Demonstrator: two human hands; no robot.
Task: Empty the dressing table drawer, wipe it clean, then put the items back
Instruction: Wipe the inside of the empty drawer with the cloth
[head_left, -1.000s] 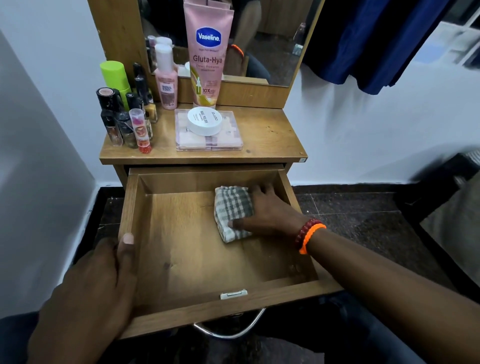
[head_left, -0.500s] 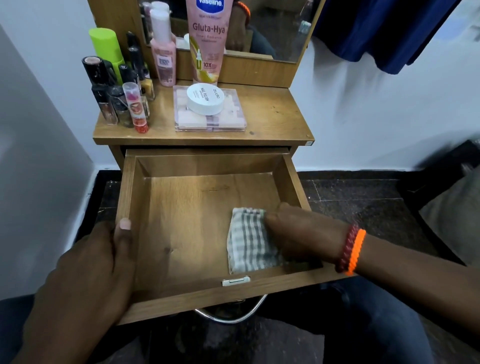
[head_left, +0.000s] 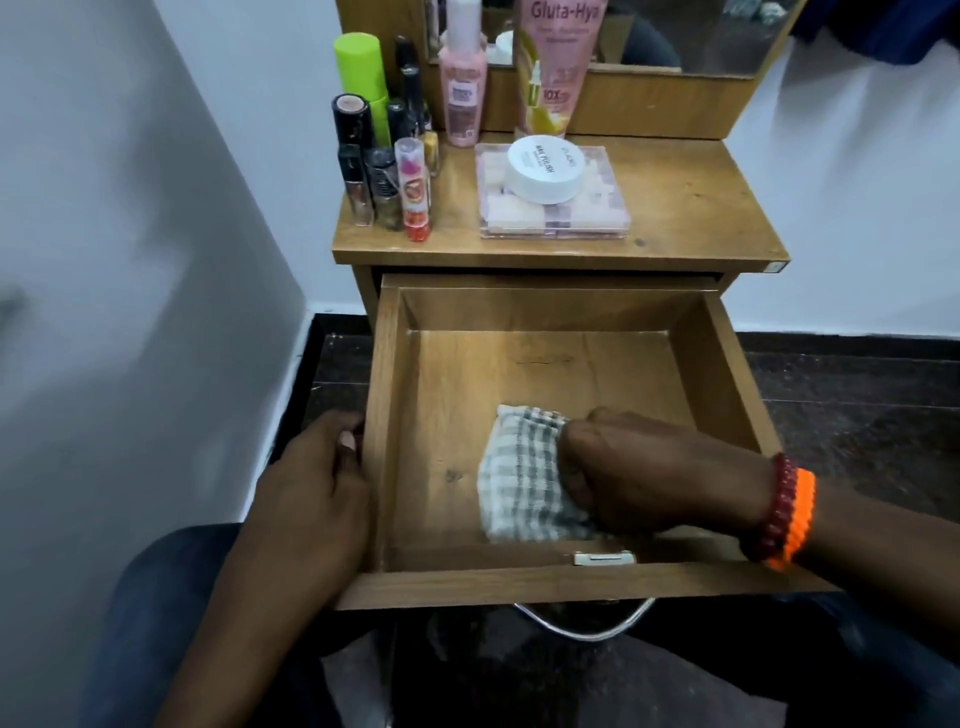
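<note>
The wooden drawer (head_left: 711, 364) of the dressing table is pulled out, with only a checked grey-and-white cloth (head_left: 519, 478) inside, near its front wall. My right hand (head_left: 654, 473) grips that cloth with curled fingers and presses it on the drawer floor. My left hand (head_left: 311, 488) holds the drawer's left wall, thumb over the rim. On the table top (head_left: 685, 208) stand a cluster of small cosmetic bottles (head_left: 384, 171), a pink bottle (head_left: 462, 88), a pink lotion tube (head_left: 556, 67), and a white round jar (head_left: 543, 169) on a clear flat case (head_left: 602, 223).
A white wall (head_left: 130, 260) stands close on the left. The mirror frame (head_left: 649, 104) rises behind the table top. A metal handle (head_left: 587, 631) hangs under the drawer front. Dark floor tiles (head_left: 852, 405) lie to the right, and my legs sit below the drawer.
My right hand has dragged the cloth from the drawer's back right toward the front and then left along the front wall. The left hand kept its hold on the left wall.
</note>
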